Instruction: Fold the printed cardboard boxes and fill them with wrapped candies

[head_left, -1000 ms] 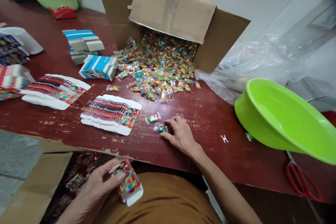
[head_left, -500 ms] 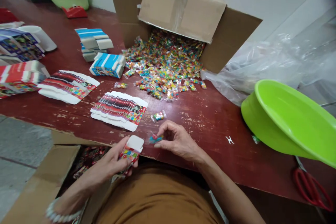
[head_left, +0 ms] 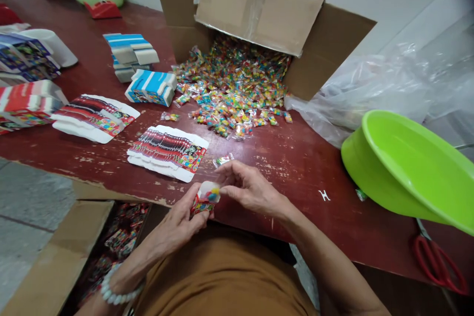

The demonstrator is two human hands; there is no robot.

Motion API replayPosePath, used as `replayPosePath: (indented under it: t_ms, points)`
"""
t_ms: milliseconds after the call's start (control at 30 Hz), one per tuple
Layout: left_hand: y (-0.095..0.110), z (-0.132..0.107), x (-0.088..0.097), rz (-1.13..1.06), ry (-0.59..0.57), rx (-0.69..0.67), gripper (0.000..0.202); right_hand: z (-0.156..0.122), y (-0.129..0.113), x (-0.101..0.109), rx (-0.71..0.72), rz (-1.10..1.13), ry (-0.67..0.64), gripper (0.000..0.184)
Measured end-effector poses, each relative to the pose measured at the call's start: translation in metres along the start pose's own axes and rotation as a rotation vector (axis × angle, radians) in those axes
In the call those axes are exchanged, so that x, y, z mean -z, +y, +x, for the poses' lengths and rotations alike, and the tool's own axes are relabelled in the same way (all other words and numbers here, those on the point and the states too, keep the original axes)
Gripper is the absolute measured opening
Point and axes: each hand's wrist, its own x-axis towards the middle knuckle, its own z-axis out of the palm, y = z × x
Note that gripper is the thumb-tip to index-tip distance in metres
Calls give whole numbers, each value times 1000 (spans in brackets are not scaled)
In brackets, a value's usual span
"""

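My left hand (head_left: pixel 188 213) is closed round a small red printed candy box (head_left: pixel 204 206) with its white top flap up. At the box's mouth is a clear packet of colourful candies (head_left: pixel 213 194), partly in front of the flap. The thumb and fingertips of my right hand (head_left: pixel 247 183) are at the packet's edge, pinching it. Just behind my right fingers lies another candy packet (head_left: pixel 223 159) on the table. To the left of it sits a fanned stack of flat red boxes (head_left: pixel 168 152).
A large carton (head_left: pixel 259 10) spills a heap of candy packets (head_left: pixel 237 89). Blue boxes (head_left: pixel 151 88) and a second flat stack (head_left: pixel 97 117) lie left. A green basin (head_left: pixel 414 168) and red-handled scissors (head_left: pixel 437 261) are right. Below the table edge stands an open carton (head_left: pixel 62 256) of filled boxes.
My left hand has brought the box right and slightly up, towards my right hand. The candy packet, apart from the box before, is now at its open top.
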Motion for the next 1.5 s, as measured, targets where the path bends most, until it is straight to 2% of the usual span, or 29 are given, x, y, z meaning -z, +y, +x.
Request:
replayPosePath:
  t_ms: [67, 133, 233, 300, 333, 367, 400, 467, 533, 567, 633, 733, 800, 833, 900, 1033, 1100, 1200, 1300, 1400, 1500]
  points:
    - [0, 0, -1, -108, -32, 41, 34, 2, 5, -5, -40, 25, 77, 17]
    - [0, 0, -3, -194, -53, 48, 34, 1, 5, -10, -22, -112, 81, 8]
    - [2, 2, -7, -375, -27, 60, 36, -1, 0, -14, 73, -238, 62, 14]
    - [6, 4, -9, -546, 12, 122, 44, -2, 1, -13, 59, -124, 144, 11]
    - [7, 5, -10, -615, 36, 165, 48, -2, 3, -13, 9, -39, 196, 9]
    - [8, 6, -11, -657, 54, 203, 50, -1, 5, -13, -60, 45, 228, 16]
    - [9, 6, -13, -673, 66, 226, 51, 0, 8, -13, -139, 125, 222, 27]
    - [9, 8, -16, -654, 77, 214, 47, 3, 15, -18, -275, 304, 123, 43]
    - [8, 8, -19, -614, 95, 149, 44, 5, 20, -25, -344, 491, 34, 45]
    - [8, 8, -20, -601, 109, 115, 43, 6, 22, -29, -346, 567, 35, 44]
    - [10, 8, -19, -605, 140, 89, 42, 5, 23, -36, -280, 641, 121, 42]
    - [15, 7, -15, -698, 98, 160, 49, -1, 19, -37, -30, 446, 265, 28]
    - [18, 6, -12, -771, 33, 221, 57, -5, 15, -34, 111, 244, 219, 15]
    - [19, 7, -12, -795, 12, 237, 60, -6, 13, -32, 131, 195, 182, 12]
    - [19, 8, -13, -811, 4, 249, 64, -7, 9, -31, 55, 268, 119, 15]
    - [14, 9, -19, -758, 63, 178, 66, -2, 4, -35, -258, 621, 91, 31]
    - [11, 9, -20, -733, 72, 142, 68, 1, 1, -37, -310, 661, 88, 31]
    - [8, 7, -20, -713, 66, 136, 70, 2, 0, -36, -260, 548, 106, 23]
    - [11, 6, -19, -764, 77, 158, 69, 1, 0, -32, -39, 215, 128, 13]
    - [17, 7, -20, -839, 138, 198, 57, -2, 1, -31, 236, -127, 90, 11]
    - [19, 10, -21, -885, 181, 234, 43, -5, 4, -35, 297, -261, 93, 3]
